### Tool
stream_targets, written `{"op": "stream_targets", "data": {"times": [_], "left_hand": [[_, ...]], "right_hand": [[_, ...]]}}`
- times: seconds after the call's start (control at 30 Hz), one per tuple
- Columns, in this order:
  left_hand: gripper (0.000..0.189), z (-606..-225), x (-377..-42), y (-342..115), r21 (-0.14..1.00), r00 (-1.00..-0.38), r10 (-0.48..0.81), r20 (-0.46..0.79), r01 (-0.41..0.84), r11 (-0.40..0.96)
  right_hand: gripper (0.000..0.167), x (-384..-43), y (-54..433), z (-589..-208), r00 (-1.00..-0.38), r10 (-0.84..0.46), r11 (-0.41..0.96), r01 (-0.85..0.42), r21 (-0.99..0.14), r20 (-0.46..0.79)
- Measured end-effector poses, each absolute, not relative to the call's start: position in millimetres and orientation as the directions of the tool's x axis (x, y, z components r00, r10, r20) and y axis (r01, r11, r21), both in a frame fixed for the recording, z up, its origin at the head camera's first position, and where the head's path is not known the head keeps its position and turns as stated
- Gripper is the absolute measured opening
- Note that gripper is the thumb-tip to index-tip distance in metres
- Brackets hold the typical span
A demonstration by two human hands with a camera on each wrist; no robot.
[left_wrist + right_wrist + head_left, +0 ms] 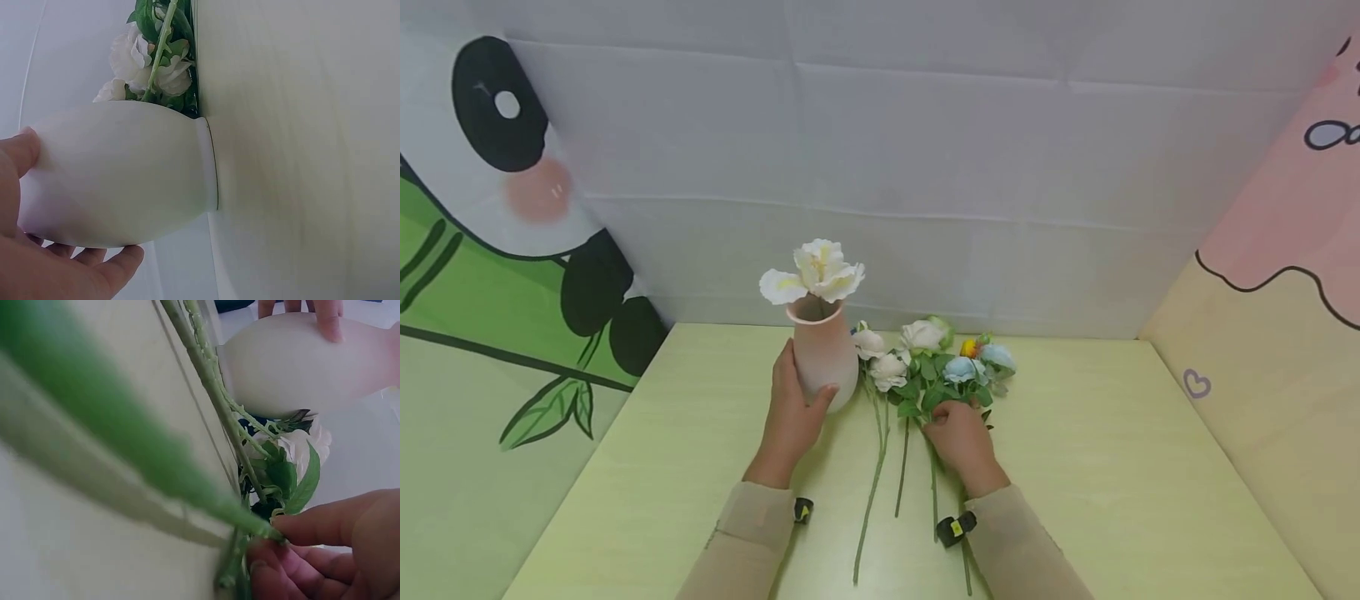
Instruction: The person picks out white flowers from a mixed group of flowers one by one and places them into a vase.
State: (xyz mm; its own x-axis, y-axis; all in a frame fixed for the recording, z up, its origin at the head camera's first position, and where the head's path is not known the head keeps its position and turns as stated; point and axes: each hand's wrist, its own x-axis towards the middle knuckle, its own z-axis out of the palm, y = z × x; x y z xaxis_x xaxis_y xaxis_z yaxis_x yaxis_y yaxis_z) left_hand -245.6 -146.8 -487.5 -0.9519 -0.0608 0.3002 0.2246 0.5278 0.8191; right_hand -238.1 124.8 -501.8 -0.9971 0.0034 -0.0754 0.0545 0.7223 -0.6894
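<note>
A pale pink-and-white vase (826,362) stands nearly upright at the left of the flowers, and a white flower with yellow-tinged petals (829,271) rises from its mouth. My left hand (792,417) grips the vase from the left side, thumb at the front. Over the stems of the loose flowers is my right hand (961,440). Its thumb and fingers pinch a green flower stem (265,530), seen in the right wrist view; which bloom it belongs to is hidden. Just beyond that hand lie blue flowers (964,369) with green leaves.
White flowers (889,372) lie between the vase and my right hand, with a larger white one (922,335) behind. An orange-yellow bloom (970,348) is beside the blue ones. Long stems (871,508) point toward me across the pale table (1097,467). Printed cloth walls (925,167) surround it.
</note>
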Motion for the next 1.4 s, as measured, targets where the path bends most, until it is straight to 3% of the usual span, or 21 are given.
{"op": "stream_targets", "data": {"times": [0.27, 0.5, 0.7, 1.4], "left_hand": [[0.097, -487, -246, -147, 0.815, -0.948, -0.061, 0.313, 0.235, 0.530], [0.098, -489, -247, -147, 0.814, -0.947, -0.052, 0.316, 0.242, 0.528], [0.097, -487, -246, -147, 0.816, -0.949, -0.059, 0.309, 0.233, 0.529], [0.098, -489, -245, -147, 0.818, -0.952, -0.059, 0.302, 0.227, 0.529]], "right_hand": [[0.027, -243, 130, -505, -0.992, -0.027, 0.619, 0.077, -0.781, -0.119], [0.025, -243, 134, -506, -0.977, -0.061, 0.409, 0.161, -0.898, -0.203], [0.024, -243, 136, -504, -0.975, -0.074, 0.333, 0.175, -0.926, -0.211], [0.013, -239, 133, -487, -0.992, -0.072, 0.017, 0.105, -0.994, -0.106]]}}
